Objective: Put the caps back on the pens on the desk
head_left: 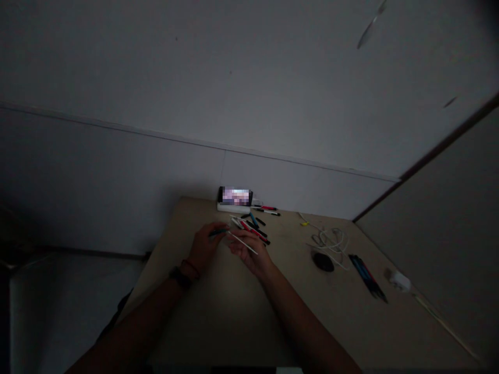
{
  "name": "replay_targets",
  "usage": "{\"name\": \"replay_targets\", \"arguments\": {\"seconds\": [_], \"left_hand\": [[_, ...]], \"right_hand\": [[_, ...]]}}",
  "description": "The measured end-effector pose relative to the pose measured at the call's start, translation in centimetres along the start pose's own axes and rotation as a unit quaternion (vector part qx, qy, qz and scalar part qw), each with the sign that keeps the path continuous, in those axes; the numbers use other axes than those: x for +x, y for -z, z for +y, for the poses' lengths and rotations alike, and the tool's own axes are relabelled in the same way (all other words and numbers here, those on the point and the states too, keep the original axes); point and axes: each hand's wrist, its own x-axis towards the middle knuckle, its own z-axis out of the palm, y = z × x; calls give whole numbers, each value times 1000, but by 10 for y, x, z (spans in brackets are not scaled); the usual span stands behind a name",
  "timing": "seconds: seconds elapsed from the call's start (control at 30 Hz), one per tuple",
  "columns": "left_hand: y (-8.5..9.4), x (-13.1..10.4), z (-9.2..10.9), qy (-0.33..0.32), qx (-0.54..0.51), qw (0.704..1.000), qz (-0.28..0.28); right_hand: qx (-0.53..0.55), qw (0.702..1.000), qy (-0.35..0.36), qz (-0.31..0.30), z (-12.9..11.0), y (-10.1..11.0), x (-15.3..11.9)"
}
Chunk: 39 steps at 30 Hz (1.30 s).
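My left hand (205,244), with a dark band and a red cord at its wrist, is closed on a dark blue pen barrel (219,231). Close beside it, my right hand (251,254) pinches a thin white stick (245,243) that looks like a pen refill. The stick's upper end is near the tip of the barrel; whether they touch I cannot tell. Just beyond my right hand lies a loose heap of pen parts, among them a red pen (255,231) and a blue pen piece (253,219). My fingers partly cover the heap.
A phone (235,196) with a lit screen leans on a white block (233,208) by the wall. To the right are a coiled white cable (331,239), a black mouse (323,262), a row of dark pens (367,278) and a white plug (400,281). The light is dim.
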Motion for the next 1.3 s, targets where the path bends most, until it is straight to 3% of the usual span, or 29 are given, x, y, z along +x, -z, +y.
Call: {"name": "replay_targets", "arguments": {"seconds": [0.13, 0.27, 0.4, 0.57, 0.67, 0.83, 1.07, 1.3], "left_hand": [[-1, -2, 0, -6, 5, 1000, -4], [-1, -2, 2, -7, -5, 1000, -18], [-1, -4, 6, -2, -25, 999, -34], [-6, -9, 7, 4, -44, 997, -59], [-9, -14, 10, 5, -52, 997, -61], [-9, -17, 17, 3, -60, 997, -55], [-10, -14, 18, 12, -76, 994, -71], [-9, -16, 14, 27, -64, 997, -41]], "right_hand": [[-19, 999, 27, 9, 0, 1, 2], [-126, 985, 89, 73, 3, 0, 5], [-286, 934, 177, 121, 3, -1, 3], [-411, 868, 264, 91, -1, -6, -4], [-432, 849, 291, 86, -2, -8, -5], [-419, 849, 306, 104, -4, -6, -5], [-442, 860, 250, 45, 1, -4, -4], [-368, 882, 254, 147, -4, 0, 1]]}}
